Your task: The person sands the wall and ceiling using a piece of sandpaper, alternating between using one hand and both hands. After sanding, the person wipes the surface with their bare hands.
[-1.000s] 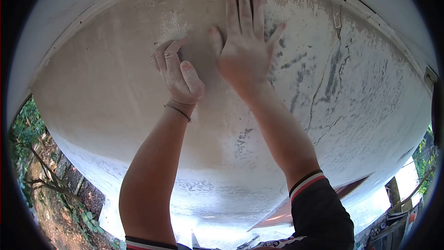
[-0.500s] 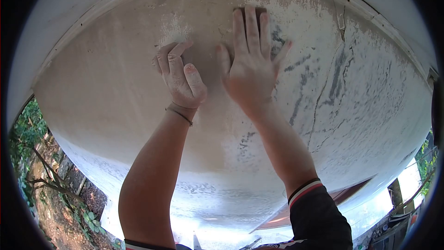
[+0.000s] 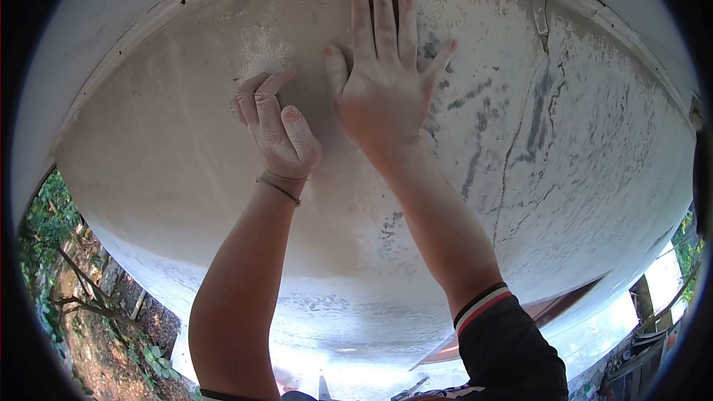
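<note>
My right hand (image 3: 382,89) lies with fingers spread on the wall (image 3: 186,148), high up. Under its three middle fingers it presses a dark flat piece of sandpaper (image 3: 396,1), which shows between the fingertips. To its left, my left hand (image 3: 276,122) is raised near the wall with fingers loosely bent, thumb apart and nothing in it. Pale dust coats its fingers, and a thin dark bracelet (image 3: 281,191) circles the wrist. Smooth beige covers the wall on the left; white with grey smears lies on the right.
A long crack (image 3: 512,152) runs down the wall's right side. A pale ledge (image 3: 182,4) curves along the top. Plants and branches (image 3: 96,304) stand over bare ground at lower left. A reddish-brown panel (image 3: 568,303) shows at lower right, with clutter (image 3: 631,379) beyond.
My right hand has moved up and slightly left in view, with the sandpaper under it. My left hand has shifted slightly left and keeps its bent shape. The view has tilted slightly.
</note>
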{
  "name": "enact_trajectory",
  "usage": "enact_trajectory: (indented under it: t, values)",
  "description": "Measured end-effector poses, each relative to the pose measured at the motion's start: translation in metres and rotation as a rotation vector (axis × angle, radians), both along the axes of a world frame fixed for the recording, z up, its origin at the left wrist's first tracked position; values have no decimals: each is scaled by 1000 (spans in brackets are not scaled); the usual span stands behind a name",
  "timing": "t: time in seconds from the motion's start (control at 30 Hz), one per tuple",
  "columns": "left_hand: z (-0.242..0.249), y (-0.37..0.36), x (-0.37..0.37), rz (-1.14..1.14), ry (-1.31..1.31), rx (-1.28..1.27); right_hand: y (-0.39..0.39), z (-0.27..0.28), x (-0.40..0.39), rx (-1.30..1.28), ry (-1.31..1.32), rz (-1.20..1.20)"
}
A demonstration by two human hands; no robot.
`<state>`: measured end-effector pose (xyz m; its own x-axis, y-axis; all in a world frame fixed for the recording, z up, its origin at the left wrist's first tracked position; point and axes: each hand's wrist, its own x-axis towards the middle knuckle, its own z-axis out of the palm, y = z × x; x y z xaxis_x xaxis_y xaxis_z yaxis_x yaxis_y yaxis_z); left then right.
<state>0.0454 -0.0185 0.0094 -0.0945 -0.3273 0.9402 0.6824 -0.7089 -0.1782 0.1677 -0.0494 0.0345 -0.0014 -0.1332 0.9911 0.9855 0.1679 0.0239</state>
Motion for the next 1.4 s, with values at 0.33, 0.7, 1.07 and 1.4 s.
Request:
enact_trajectory:
  t: [0.33, 0.7, 1.07, 1.4]
  values:
    - [2, 0, 0, -13, 4, 17, -23, -161, -7, -309, -41, -38]
    - [2, 3, 0, -48, 9, 88, -22, -154, -2, -386, -28, -11]
    - [-1, 2, -2, -35, -3, 35, -7, -18, 10, -96, -60, -88]
    - [0, -2, -4, 25, 76, -17, -26, -156, -7, -381, -129, -70]
